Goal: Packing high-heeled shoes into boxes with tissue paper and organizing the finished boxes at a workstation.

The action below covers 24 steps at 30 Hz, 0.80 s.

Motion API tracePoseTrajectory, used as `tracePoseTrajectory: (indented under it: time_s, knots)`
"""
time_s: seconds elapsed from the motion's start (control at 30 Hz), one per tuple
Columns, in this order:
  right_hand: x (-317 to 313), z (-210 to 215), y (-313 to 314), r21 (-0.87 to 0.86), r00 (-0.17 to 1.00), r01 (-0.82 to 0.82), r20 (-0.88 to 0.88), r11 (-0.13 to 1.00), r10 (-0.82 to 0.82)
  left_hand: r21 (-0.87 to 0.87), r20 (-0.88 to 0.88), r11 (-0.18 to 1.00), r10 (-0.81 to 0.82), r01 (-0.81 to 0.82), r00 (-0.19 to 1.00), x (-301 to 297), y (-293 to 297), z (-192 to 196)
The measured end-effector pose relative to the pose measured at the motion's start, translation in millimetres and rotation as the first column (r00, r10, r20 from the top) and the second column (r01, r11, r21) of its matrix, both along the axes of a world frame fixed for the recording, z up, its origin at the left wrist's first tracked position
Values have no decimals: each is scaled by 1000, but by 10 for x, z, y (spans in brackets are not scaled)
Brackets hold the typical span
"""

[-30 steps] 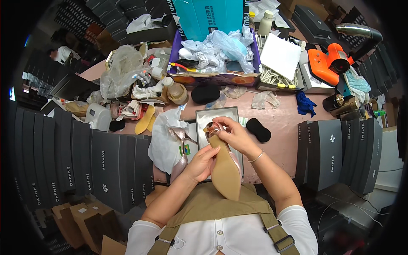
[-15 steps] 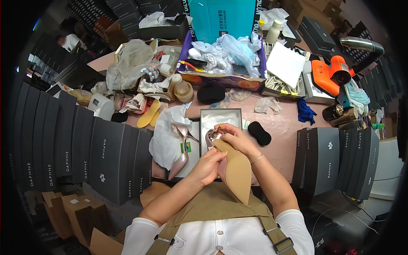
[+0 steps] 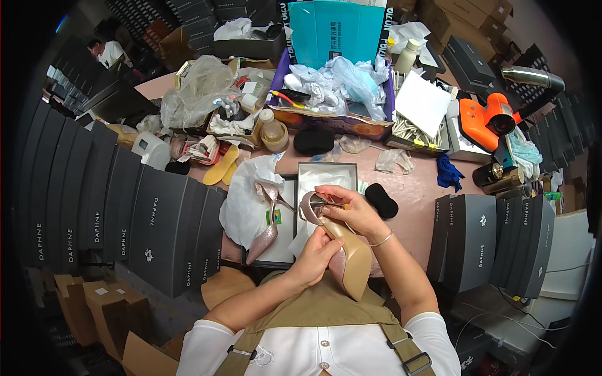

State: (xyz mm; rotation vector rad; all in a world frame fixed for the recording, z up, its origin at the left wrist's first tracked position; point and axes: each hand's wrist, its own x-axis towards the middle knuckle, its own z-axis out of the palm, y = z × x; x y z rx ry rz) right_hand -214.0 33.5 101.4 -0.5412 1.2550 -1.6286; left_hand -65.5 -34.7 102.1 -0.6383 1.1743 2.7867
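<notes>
A pink high-heeled shoe (image 3: 356, 266) with a beige sole is held above the table edge, toe pointing toward me. My left hand (image 3: 312, 258) is closed round its middle, thumb on the sole. At the heel end, my right hand (image 3: 351, 214) is closed on the shoe near its rounded back strap; its fingers partly hide the heel. The matching pink shoe (image 3: 261, 243) lies to the left on white tissue paper (image 3: 235, 203) and a shallow box part. Just beyond my hands stands an open grey shoebox (image 3: 355, 170) lined with white paper.
Stacked dark shoeboxes (image 3: 157, 232) flank me on the left, with more boxes (image 3: 470, 241) on the right. Behind the work area stand a purple carton (image 3: 326, 119) of crumpled plastic, a bottle (image 3: 271, 128) and an orange device (image 3: 483, 119). A black pad (image 3: 381, 200) lies right of my hands.
The shoe has turned in my hands, so its sole catches more light and the back strap shows more. My left hand has moved slightly right and nearer me along it.
</notes>
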Motion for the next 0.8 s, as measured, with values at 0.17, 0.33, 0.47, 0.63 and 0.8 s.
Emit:
tracePoseTrajectory:
  time_s: [0.17, 0.33, 0.47, 0.63, 0.8]
  knots:
    - [-39, -12, 70, -44, 993, -40, -115, 998, 34, -12, -57, 1000, -29, 28, 998, 67, 23, -14]
    - [-48, 7, 120, -59, 981, -102, -171, 993, 91, 19, -51, 999, -37, 38, 998, 121, 35, -19]
    - [-67, 9, 152, -36, 961, -117, -256, 992, 104, 60, -39, 997, -42, 44, 998, 117, 18, 14]
    - [-101, 282, 74, -32, 919, -120, -381, 992, 99, 136, -78, 990, 32, -21, 996, 14, -114, 137]
    - [74, 593, 45, -117, 902, 158, -388, 981, -192, 256, -185, 962, 143, -93, 972, -157, -420, 280]
